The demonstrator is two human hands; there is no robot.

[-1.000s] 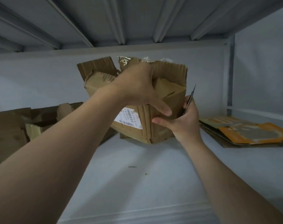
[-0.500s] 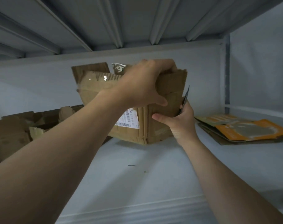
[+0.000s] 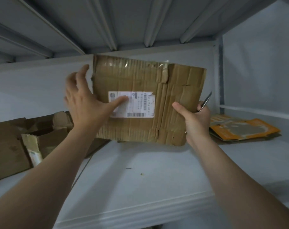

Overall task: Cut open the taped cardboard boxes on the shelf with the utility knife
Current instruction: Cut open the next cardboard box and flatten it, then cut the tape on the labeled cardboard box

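Observation:
A brown cardboard box, now flattened into a sheet with a white shipping label facing me, stands upright above the white shelf. My left hand lies at its left edge with fingers spread and the thumb pressing on the label. My right hand holds the sheet's lower right edge, thumb in front, and also grips the utility knife, whose blade sticks up to the right behind the cardboard.
Opened brown boxes lie on the shelf at the left. Flattened orange and brown cartons are stacked at the right by the side wall. A ribbed metal shelf runs overhead. Small scraps dot the shelf.
The box has been pressed flat and turned so its labelled face looks at me. My left hand slid from the top rim to the left edge; the right hand kept its hold.

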